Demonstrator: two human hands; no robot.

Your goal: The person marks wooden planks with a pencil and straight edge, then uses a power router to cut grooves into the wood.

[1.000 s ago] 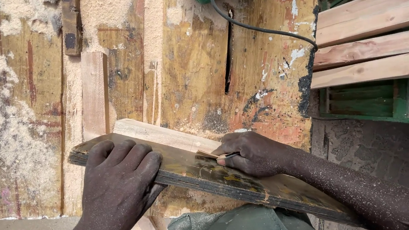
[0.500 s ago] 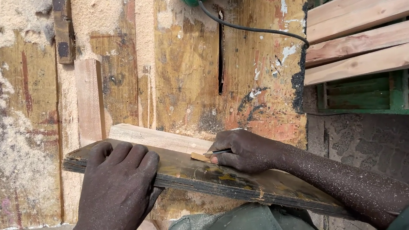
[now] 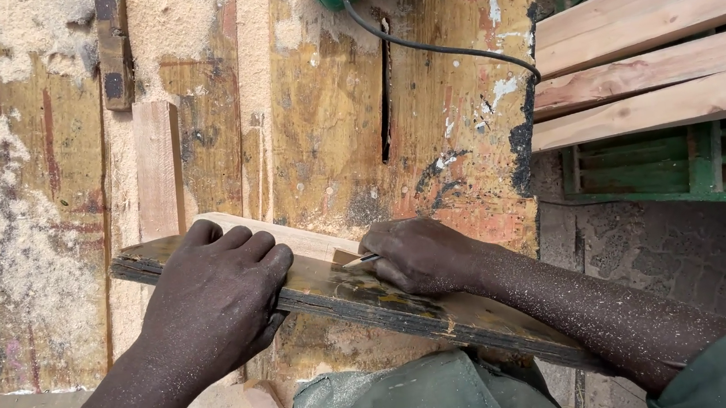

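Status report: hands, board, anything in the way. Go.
Left hand flat on dark board, pinning it. Right hand holds pencil tip on the board. Pale wood strip lies behind the board.

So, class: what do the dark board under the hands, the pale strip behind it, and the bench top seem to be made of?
Dark board: probably plywood with a worn, stained face; thin layers seem to show along its edge.
Pale strip: bare, unfinished solid wood, light and clean.
Bench top: likely a wooden sheet, yellowish coating scuffed, paint-flecked, dusted with sawdust.
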